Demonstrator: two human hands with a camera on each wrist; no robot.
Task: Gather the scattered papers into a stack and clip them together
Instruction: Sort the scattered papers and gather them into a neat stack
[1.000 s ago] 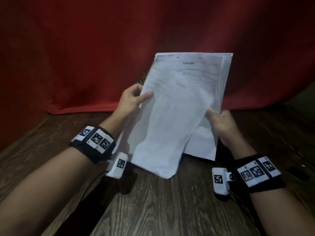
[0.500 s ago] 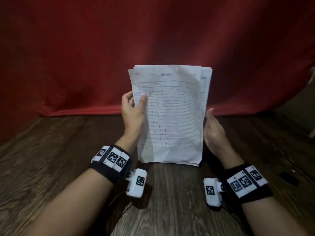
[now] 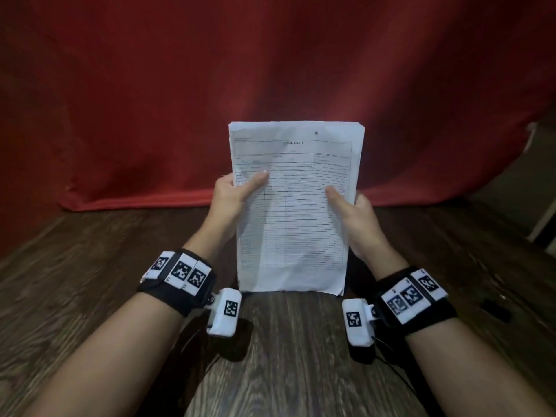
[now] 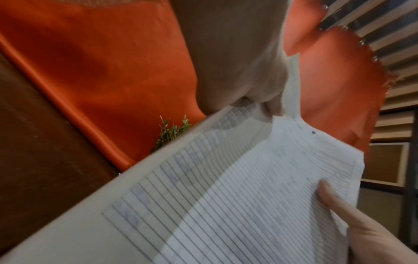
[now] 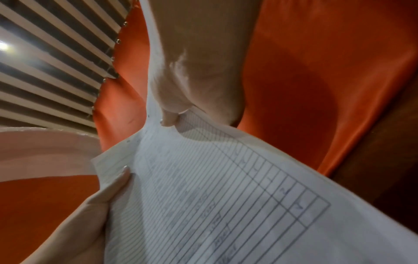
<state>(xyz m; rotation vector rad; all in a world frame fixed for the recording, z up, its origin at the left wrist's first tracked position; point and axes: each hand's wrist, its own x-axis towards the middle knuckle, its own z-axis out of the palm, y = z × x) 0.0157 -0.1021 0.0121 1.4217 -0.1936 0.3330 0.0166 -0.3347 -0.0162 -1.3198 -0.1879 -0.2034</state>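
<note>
Head view, item: stack of papers point(image 3: 293, 212), upright, bottom edge on the desk point(image 3: 285, 356). My left hand point(image 3: 231, 195) and right hand point(image 3: 358, 218) pinch its side edges. Light, floppy, slippery sheets, likely; hold mid-edge, both sides.

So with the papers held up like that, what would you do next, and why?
Probably tap the stack once on the table. The left hand and right hand grip its sides, it stands upright on the wood, and sheet edges at the top right look slightly uneven. No clip is visible yet.
</note>
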